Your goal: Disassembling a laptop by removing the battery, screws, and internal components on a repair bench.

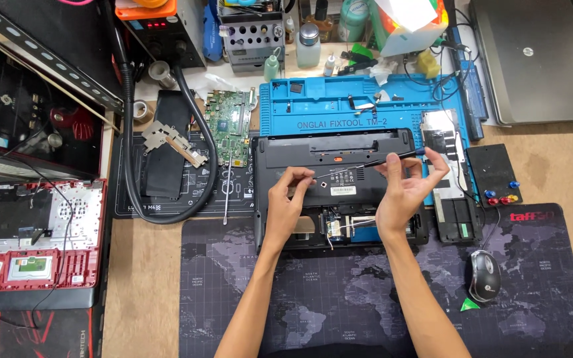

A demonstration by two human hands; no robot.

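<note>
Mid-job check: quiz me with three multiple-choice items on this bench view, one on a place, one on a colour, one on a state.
1. Where is the computer mouse?
A. right of the laptop base, on the dark desk mat
B. on the blue work mat
C. left of the laptop

2. What colour is the work mat behind the laptop base?
A. red
B. blue
C. green

3. What does the right hand hold?
A. nothing
B. a screwdriver
C. a green bottle

Answers: 1 A, the mouse sits on the desk mat; 2 B, plainly blue; 3 B, the thin screwdriver reaches toward the left hand.
</note>
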